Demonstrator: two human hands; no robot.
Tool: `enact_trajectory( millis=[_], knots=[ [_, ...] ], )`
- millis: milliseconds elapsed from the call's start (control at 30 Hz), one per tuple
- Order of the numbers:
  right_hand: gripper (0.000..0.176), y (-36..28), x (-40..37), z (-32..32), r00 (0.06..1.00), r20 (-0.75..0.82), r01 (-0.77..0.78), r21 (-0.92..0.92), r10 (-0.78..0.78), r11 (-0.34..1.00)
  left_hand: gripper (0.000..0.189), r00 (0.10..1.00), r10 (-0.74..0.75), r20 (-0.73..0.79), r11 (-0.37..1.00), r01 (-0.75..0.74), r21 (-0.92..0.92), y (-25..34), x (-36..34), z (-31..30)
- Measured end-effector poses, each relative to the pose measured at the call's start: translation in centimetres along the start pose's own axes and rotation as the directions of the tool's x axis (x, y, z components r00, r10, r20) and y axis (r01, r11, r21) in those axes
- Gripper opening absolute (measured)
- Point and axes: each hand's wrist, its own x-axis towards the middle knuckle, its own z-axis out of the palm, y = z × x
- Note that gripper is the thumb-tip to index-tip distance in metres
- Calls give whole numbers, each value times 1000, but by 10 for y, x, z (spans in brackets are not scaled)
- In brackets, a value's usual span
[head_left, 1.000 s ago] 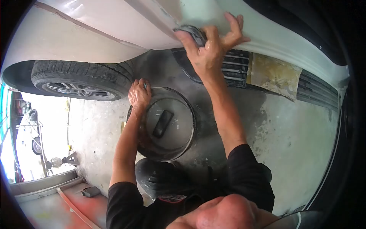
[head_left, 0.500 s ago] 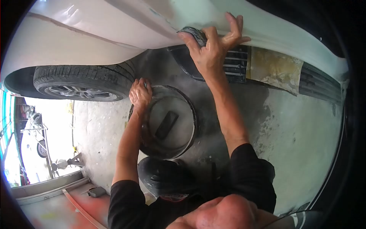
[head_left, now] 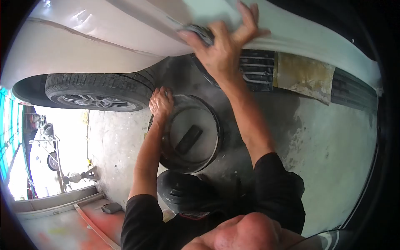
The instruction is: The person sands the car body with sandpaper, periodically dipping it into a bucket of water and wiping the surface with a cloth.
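Note:
My right hand (head_left: 223, 50) presses a dark grey sanding pad (head_left: 202, 33) flat against the pale car body panel (head_left: 166, 35). The thumb and nearest fingers hold the pad, while the other fingers stick out; motion blurs the hand slightly. My left hand (head_left: 161, 103) looks wet, its fingers curled at the upper left rim of a round black tub (head_left: 217, 125). What lies beneath those fingers is hidden. Cloudy grey liquid (head_left: 200, 146) fills part of the tub, and a dark rectangular block (head_left: 189, 139) lies in it.
A car wheel (head_left: 100, 91) is at the left of the tub. Black grille slats (head_left: 258, 68) and a worn yellowish plate (head_left: 302, 77) sit under the panel. My bent knee (head_left: 183, 189) is close to the tub. A paint-stained panel (head_left: 62, 229) lies at lower left.
My right hand and the sanding pad have slid left along the panel. My left hand stays at the tub's rim, while the whole view has shifted slightly.

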Motion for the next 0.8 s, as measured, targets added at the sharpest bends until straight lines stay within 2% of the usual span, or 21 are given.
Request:
enact_trajectory(
  millis=[100,133,200,300,400,433,500,567,667,733,800],
  knots=[
    [46,3,-12,-2,999,26,-42,-44,43,998,22,997,35,-75,999,-36,-2,-10,-1,10],
    [47,11,-25,-7,998,34,-55,-63,57,996,22,998,35,-61,999,-36,-14,-9,2,6],
    [47,30,-36,-1,999,-19,-37,28,37,999,23,999,21,-32,998,-23,-51,-3,0,2],
    [48,-3,4,-1,999,39,-3,-23,4,1000,23,999,44,-30,998,-46,-48,-9,-1,9],
    [48,11,-20,2,1000,-13,-21,-11,21,1000,23,999,40,-37,999,-40,-6,-15,1,15],
    [49,15,-28,-9,997,33,-63,-35,65,997,23,999,37,-16,999,-37,-17,-12,3,7],
    [50,21,-28,-5,999,31,-39,-23,39,999,24,999,25,32,999,-23,-47,-4,1,-2],
    [49,5,-8,-7,998,56,-4,-58,7,998,25,999,26,18,999,-25,-26,-8,0,6],
    [48,3,-14,-2,997,38,-63,-39,65,997,25,1000,22,22,999,-22,-23,-10,-2,6],
    [47,16,-35,-12,995,51,-82,-78,86,994,25,1000,17,9,999,-16,-32,-9,3,3],
    [47,21,-33,-10,997,23,-67,-36,67,997,25,1000,-3,-1,1000,3,-27,-8,2,7]
  ],
)
